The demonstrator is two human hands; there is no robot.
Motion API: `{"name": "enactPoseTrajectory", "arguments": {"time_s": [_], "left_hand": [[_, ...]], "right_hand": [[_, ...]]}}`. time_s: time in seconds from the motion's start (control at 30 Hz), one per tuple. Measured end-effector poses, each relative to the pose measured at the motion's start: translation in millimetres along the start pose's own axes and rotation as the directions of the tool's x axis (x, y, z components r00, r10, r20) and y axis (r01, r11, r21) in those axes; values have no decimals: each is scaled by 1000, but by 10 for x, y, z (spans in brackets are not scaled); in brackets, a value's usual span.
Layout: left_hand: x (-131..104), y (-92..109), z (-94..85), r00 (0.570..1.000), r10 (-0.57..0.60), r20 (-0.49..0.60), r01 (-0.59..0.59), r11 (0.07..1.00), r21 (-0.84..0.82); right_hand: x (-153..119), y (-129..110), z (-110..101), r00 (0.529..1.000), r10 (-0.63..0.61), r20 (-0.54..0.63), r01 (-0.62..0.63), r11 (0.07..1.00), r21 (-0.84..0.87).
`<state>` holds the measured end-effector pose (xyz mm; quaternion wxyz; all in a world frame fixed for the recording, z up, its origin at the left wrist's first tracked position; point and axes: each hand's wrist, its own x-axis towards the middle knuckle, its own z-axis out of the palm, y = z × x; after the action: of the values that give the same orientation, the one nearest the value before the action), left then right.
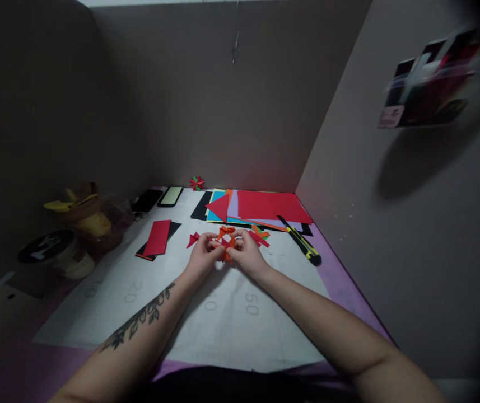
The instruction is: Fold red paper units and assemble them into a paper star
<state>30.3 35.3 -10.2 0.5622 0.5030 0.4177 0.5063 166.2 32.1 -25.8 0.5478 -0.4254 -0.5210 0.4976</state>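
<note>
An orange and red folded-paper piece [226, 244] is held between both hands above the white sheet. My left hand [204, 253] pinches its left side with thumb and fingers, and my right hand [245, 252] pinches its right side. Small red folded paper [193, 240] lies just left of my left hand. Beyond my right hand are more folded strips [260, 235] in red, orange and green. The fingers hide part of the held piece.
Coloured sheets [271, 206] are stacked at the back. A yellow-black cutter [302, 242] lies right, red paper [157, 238] left. A paper star [196, 182], a phone [170, 196], a pot [86, 215] and a lidded tub [61, 254] stand around the edges.
</note>
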Motion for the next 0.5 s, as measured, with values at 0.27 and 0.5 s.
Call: {"name": "enactPoseTrajectory", "arguments": {"time_s": [0.27, 0.5], "left_hand": [[4, 65, -41, 998, -38, 49, 36, 999, 41], [3, 35, -67, 991, 53, 121, -69, 990, 126]], "right_hand": [[9, 18, -35, 999, -2, 33, 1, 1000, 11], [20, -7, -87, 998, -60, -5, 59, 995, -76]]}}
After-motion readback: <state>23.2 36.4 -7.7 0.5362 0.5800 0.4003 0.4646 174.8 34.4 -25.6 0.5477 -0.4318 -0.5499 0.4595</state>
